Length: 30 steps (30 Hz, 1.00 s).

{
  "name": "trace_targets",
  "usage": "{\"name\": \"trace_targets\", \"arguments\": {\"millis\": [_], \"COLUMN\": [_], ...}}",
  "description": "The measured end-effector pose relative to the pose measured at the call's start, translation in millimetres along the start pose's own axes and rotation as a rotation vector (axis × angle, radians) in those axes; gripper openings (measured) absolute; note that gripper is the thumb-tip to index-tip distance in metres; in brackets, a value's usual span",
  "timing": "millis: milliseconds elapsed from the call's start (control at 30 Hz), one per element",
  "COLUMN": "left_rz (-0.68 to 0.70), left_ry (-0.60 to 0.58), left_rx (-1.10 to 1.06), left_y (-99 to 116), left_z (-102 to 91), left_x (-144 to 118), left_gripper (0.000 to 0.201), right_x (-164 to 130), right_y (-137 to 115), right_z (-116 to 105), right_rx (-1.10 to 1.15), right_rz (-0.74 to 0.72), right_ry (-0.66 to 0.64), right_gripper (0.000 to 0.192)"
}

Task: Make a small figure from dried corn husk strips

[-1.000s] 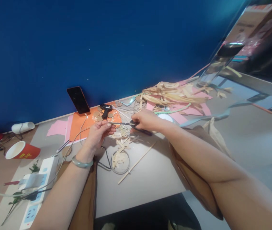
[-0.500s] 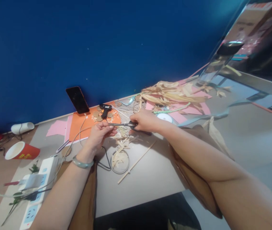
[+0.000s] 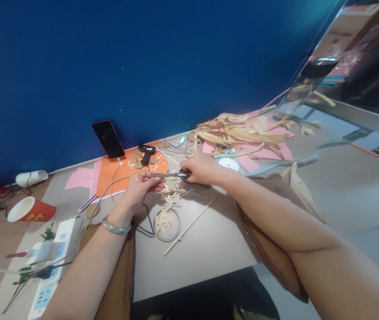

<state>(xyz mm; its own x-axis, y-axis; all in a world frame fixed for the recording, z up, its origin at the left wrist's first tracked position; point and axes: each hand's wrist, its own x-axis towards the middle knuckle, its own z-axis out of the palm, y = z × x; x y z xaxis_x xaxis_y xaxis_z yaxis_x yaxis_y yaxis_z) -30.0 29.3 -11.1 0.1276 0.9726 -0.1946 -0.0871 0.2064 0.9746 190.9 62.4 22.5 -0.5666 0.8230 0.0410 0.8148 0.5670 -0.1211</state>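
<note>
My right hand [image 3: 202,169] grips black-handled scissors [image 3: 171,175] whose blades point left toward my left hand [image 3: 140,189]. My left hand pinches a small pale husk piece, too small to see clearly, right at the blade tips. Below the scissors lies a heap of cut husk strips [image 3: 169,200] on the white table [image 3: 209,249], some inside a wire ring [image 3: 167,222]. A thin wooden stick [image 3: 189,226] lies slanted beside the ring. A green bangle is on my left wrist.
An orange sheet [image 3: 122,175] holds a black glue gun [image 3: 147,153] and brown discs. A phone [image 3: 108,138] leans on the blue wall. Dried husks [image 3: 239,131] lie on pink paper. A power strip [image 3: 54,262] and red cup [image 3: 31,210] sit left.
Both hands have drifted slightly left and closer together; the scissor blades look nearly shut on the piece held by my left hand.
</note>
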Motion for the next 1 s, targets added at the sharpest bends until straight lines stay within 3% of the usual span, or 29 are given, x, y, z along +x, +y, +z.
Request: {"name": "trace_targets", "arguments": {"millis": [233, 600, 1000], "left_rz": [-0.017, -0.036, -0.051], "left_ry": [-0.007, -0.001, -0.015], "left_rx": [0.024, 0.041, 0.058], "left_y": [-0.2, -3.2, -5.5], "left_z": [0.5, 2.1, 1.6], "left_x": [-0.4, 1.1, 3.0], "left_gripper": [0.027, 0.026, 0.026], "right_x": [0.1, -0.1, 2.2], "right_y": [2.0, -2.7, -2.2], "right_z": [-1.7, 0.2, 0.7], "right_rx": [-0.052, -0.039, -0.031], "right_rz": [-0.006, -0.009, 0.026], "right_ry": [-0.017, -0.031, -0.049], "right_gripper": [0.027, 0.036, 0.029]}}
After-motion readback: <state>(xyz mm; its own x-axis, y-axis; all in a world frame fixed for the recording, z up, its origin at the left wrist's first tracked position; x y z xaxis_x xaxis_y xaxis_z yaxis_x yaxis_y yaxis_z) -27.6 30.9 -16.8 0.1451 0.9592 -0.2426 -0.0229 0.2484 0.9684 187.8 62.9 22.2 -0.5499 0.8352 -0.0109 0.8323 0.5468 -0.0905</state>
